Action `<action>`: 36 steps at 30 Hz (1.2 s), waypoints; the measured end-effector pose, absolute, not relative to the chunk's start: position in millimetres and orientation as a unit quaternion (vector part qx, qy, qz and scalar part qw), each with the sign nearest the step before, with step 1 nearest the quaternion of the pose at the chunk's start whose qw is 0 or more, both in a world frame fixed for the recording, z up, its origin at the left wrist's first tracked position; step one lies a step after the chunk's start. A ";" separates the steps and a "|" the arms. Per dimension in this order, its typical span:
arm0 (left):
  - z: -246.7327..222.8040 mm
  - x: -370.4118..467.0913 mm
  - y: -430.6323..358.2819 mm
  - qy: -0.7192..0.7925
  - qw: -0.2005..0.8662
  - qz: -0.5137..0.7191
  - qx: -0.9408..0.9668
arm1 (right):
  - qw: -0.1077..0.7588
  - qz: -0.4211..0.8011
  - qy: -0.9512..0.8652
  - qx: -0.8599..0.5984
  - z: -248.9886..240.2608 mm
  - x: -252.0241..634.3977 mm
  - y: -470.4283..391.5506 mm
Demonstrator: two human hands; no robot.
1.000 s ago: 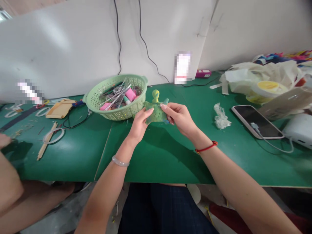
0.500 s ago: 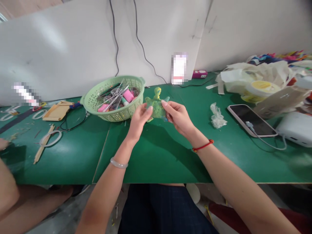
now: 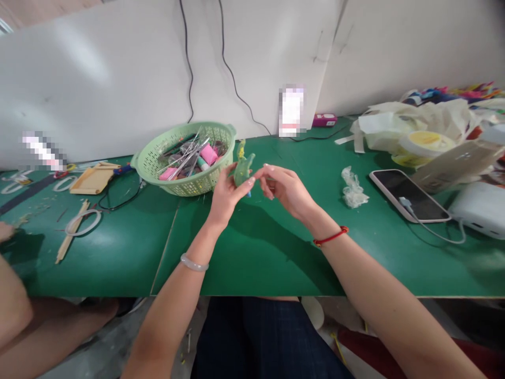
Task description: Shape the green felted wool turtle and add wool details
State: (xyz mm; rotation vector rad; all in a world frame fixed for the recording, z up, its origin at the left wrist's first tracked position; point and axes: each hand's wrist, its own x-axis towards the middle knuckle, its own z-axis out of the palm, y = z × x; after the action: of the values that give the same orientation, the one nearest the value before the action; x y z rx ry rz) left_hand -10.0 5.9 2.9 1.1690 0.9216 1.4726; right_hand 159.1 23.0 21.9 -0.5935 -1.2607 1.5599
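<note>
A green turtle figure [image 3: 242,169] with a yellowish head is tilted on its edge above the table. My left hand [image 3: 226,193] is closed on it, with the thumb across its near side. Close to its right side is my right hand [image 3: 284,188], fingers bent and apart, holding nothing. Its index fingertip reaches the left thumb and the turtle's edge; whether it touches the turtle I cannot tell. Just left of the turtle stands a green plastic basket [image 3: 185,187] with metal rods and pink pieces inside.
Crumpled clear plastic [image 3: 353,188], a phone [image 3: 406,195] on a cable and a white box [image 3: 479,208] lie to the right. A lit screen [image 3: 292,110] leans on the wall. At left are a white ring [image 3: 83,223], a wooden strip [image 3: 71,237] and another person's arm [image 3: 11,300].
The turtle has turned from facing flat to edge-on and shifted slightly left in my left hand. My right hand has let go of it, its fingers now bent beside it.
</note>
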 end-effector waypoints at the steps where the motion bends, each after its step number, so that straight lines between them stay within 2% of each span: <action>1: 4.1 -11.0 5.6 0.367 0.532 0.602 0.468 | 0.486 0.671 -0.512 -0.227 22.1 160.0 23.0; 5: 6.4 -14.0 2.8 0.299 0.608 0.588 0.442 | 0.360 0.767 -0.512 -0.139 22.0 160.2 18.6; 8: 4.6 -14.1 0.8 0.293 0.615 0.569 0.461 | 0.315 0.787 -0.520 -0.104 21.0 157.7 14.5; 17: 7.0 -10.3 -3.8 0.277 0.601 0.544 0.516 | 0.284 0.810 -0.506 -0.081 22.4 157.6 14.9; 36: 14.7 -11.0 -6.0 0.296 0.541 0.517 0.594 | 0.274 0.807 -0.519 -0.064 16.7 157.0 15.3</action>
State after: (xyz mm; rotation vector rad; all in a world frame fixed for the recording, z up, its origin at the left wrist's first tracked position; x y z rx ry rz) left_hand -11.0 -6.0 14.7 1.4102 0.7027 1.2278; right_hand 157.0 15.3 16.7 -0.1730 -1.3949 2.1703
